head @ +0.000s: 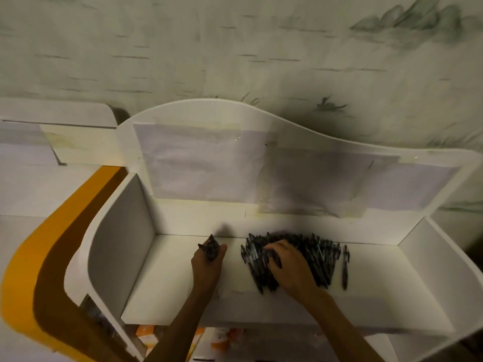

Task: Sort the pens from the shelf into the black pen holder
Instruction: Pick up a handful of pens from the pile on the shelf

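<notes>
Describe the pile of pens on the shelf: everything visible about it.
The pile of pens is a dense heap of dark-barrelled pens, apparently plastic, lying flat on the white shelf right of centre, mostly pointing toward the back panel and fanned slightly. The right hand rests on its left part, fingers curled into the pens. One single pen lies apart at its right edge. The left hand, clear of the pile, grips a small bunch of pens.
</notes>
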A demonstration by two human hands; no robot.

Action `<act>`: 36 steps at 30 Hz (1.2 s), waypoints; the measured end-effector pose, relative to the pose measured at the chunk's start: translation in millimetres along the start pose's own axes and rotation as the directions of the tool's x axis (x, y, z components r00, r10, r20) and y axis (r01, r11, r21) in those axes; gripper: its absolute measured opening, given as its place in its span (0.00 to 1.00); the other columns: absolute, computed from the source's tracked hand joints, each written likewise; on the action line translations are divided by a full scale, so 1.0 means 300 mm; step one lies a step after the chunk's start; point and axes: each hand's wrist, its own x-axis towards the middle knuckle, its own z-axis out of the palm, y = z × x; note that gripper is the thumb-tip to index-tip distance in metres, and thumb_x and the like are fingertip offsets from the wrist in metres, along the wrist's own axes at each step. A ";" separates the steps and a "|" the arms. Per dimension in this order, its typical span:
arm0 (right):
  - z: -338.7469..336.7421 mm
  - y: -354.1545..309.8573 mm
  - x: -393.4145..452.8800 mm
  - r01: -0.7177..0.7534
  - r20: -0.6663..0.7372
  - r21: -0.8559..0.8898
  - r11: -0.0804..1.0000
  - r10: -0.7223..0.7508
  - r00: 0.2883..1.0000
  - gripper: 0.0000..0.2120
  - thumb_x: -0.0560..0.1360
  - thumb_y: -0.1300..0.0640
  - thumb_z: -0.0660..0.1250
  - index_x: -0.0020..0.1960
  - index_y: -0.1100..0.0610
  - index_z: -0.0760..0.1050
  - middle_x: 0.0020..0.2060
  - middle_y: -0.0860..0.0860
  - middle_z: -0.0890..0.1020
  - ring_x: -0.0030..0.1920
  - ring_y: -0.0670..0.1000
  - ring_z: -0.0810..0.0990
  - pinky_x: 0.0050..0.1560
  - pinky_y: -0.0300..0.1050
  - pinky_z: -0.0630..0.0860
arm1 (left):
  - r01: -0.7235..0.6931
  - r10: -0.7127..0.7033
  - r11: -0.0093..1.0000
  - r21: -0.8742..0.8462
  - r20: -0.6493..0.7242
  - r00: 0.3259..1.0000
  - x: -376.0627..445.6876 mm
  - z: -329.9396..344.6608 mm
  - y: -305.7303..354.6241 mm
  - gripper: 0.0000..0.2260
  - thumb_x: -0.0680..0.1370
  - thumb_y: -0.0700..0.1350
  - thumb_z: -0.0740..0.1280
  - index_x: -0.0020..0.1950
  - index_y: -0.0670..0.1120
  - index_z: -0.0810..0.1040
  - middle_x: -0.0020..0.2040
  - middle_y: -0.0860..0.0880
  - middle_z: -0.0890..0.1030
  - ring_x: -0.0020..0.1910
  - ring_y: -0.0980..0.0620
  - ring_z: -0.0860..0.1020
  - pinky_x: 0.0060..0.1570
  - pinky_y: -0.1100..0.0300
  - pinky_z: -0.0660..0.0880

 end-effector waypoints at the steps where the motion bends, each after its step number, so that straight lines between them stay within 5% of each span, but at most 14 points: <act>1: -0.003 0.002 0.001 -0.002 -0.002 -0.003 1.000 0.002 1.000 0.13 0.80 0.58 0.63 0.64 0.52 0.75 0.59 0.46 0.75 0.56 0.43 0.74 0.57 0.33 0.70 | -0.005 0.005 1.000 -0.009 0.011 1.000 0.002 0.001 0.000 0.09 0.77 0.45 0.73 0.42 0.40 0.80 0.38 0.42 0.82 0.40 0.44 0.81 0.43 0.49 0.79; 4: -0.005 0.004 0.002 0.005 0.014 -0.011 1.000 -0.005 1.000 0.13 0.80 0.58 0.62 0.64 0.52 0.76 0.59 0.46 0.75 0.56 0.43 0.74 0.56 0.32 0.69 | -0.041 0.040 0.999 0.013 0.065 0.997 0.001 0.001 0.001 0.06 0.78 0.45 0.72 0.47 0.42 0.81 0.38 0.46 0.83 0.35 0.57 0.80 0.35 0.65 0.75; 8: -0.002 -0.008 0.013 0.017 0.032 0.002 1.000 -0.017 0.999 0.13 0.80 0.59 0.62 0.64 0.52 0.76 0.59 0.47 0.76 0.57 0.45 0.75 0.60 0.38 0.72 | -0.007 0.016 0.997 -0.078 0.113 0.993 0.006 -0.009 0.028 0.03 0.81 0.44 0.67 0.53 0.46 0.78 0.45 0.49 0.85 0.41 0.53 0.84 0.35 0.54 0.80; 13: 0.003 -0.073 0.070 0.036 0.045 0.024 0.999 -0.037 0.998 0.14 0.81 0.57 0.62 0.65 0.52 0.76 0.62 0.47 0.75 0.61 0.47 0.74 0.64 0.40 0.71 | -0.024 0.040 0.996 -0.080 0.211 0.977 0.000 -0.073 0.104 0.06 0.82 0.47 0.65 0.57 0.46 0.74 0.45 0.49 0.86 0.34 0.46 0.84 0.32 0.53 0.80; 18: 0.002 -0.192 0.149 0.140 0.034 0.111 0.984 -0.145 0.989 0.12 0.79 0.57 0.64 0.61 0.48 0.76 0.57 0.45 0.76 0.55 0.44 0.76 0.59 0.45 0.77 | -0.007 0.036 0.993 -0.116 0.252 0.967 0.001 -0.197 0.249 0.12 0.79 0.51 0.70 0.55 0.46 0.75 0.38 0.43 0.85 0.24 0.48 0.73 0.24 0.59 0.70; 22: 0.006 -0.312 0.241 0.188 0.015 0.163 0.968 -0.193 0.981 0.13 0.78 0.57 0.65 0.61 0.47 0.75 0.58 0.43 0.77 0.59 0.43 0.75 0.60 0.42 0.75 | 0.027 0.013 0.992 -0.125 0.303 0.953 -0.009 -0.306 0.357 0.14 0.80 0.53 0.68 0.47 0.41 0.80 0.35 0.41 0.83 0.33 0.41 0.82 0.37 0.50 0.80; 24: 0.008 -0.379 0.284 0.243 0.003 0.171 0.955 -0.247 0.969 0.14 0.78 0.58 0.66 0.62 0.47 0.75 0.58 0.42 0.77 0.59 0.43 0.75 0.61 0.41 0.75 | 0.037 0.009 0.990 -0.134 0.329 0.944 -0.016 -0.361 0.411 0.14 0.81 0.53 0.65 0.54 0.43 0.80 0.38 0.41 0.84 0.39 0.40 0.85 0.41 0.51 0.83; 27: 0.011 -0.489 0.331 0.313 -0.004 0.193 0.930 -0.318 0.948 0.15 0.78 0.58 0.66 0.64 0.48 0.75 0.58 0.43 0.77 0.59 0.43 0.75 0.61 0.42 0.76 | -0.017 0.045 0.994 -0.104 0.270 0.962 -0.025 -0.447 0.480 0.14 0.80 0.55 0.65 0.57 0.46 0.80 0.39 0.45 0.85 0.33 0.45 0.83 0.33 0.59 0.78; 31: 0.019 -0.653 0.354 0.395 -0.043 0.190 0.899 -0.394 0.918 0.15 0.77 0.57 0.67 0.63 0.48 0.76 0.57 0.43 0.78 0.57 0.43 0.76 0.59 0.43 0.77 | -0.073 0.082 0.993 -0.098 0.091 0.992 -0.034 -0.593 0.523 0.11 0.79 0.55 0.68 0.47 0.47 0.77 0.28 0.52 0.77 0.24 0.55 0.73 0.26 0.62 0.72; 36: 0.054 -0.900 0.327 0.460 -0.051 0.212 0.862 -0.461 0.886 0.14 0.78 0.57 0.65 0.63 0.47 0.75 0.58 0.44 0.77 0.58 0.46 0.76 0.60 0.48 0.77 | -0.118 0.109 0.974 -0.192 -0.056 0.992 -0.042 -0.863 0.522 0.14 0.75 0.51 0.75 0.56 0.50 0.74 0.31 0.49 0.76 0.26 0.53 0.72 0.23 0.60 0.69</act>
